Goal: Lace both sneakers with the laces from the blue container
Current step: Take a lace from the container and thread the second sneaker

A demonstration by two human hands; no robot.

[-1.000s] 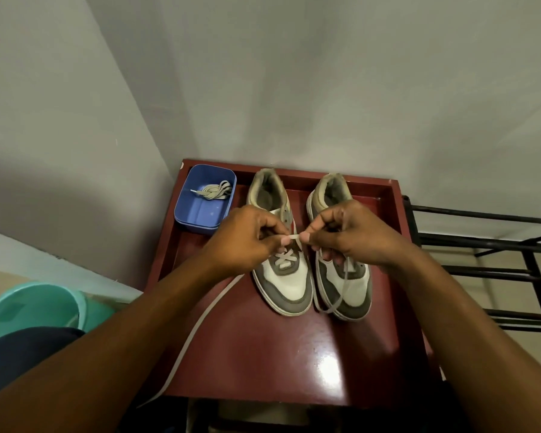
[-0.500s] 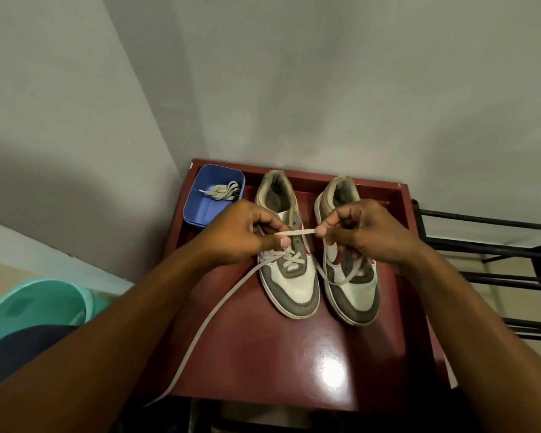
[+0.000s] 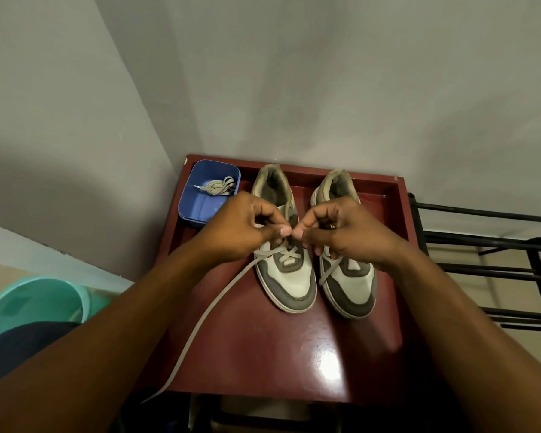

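Two grey and white sneakers stand side by side on a dark red table (image 3: 263, 354), toes towards me. The left sneaker (image 3: 289, 282) has a beige lace (image 3: 206, 317) crossed through its lowest eyelets; one long end trails left over the table's front edge. My left hand (image 3: 244, 228) and my right hand (image 3: 344, 232) meet above that shoe's eyelets, thumbs nearly touching, both pinching the lace. A short lace end hangs under my right hand over the right sneaker (image 3: 353, 295). The blue container (image 3: 200, 204) at the back left holds a second bundled lace (image 3: 217, 186).
The table sits in a corner of grey walls and has a raised rim. A black metal rack (image 3: 494, 264) stands at its right. A teal plastic tub (image 3: 28, 304) and dark cloth lie on the floor at the lower left.
My hands have come together again after pulling a short stretch of lace taut between them half a second ago. The trailing lace end still hangs off the table front.
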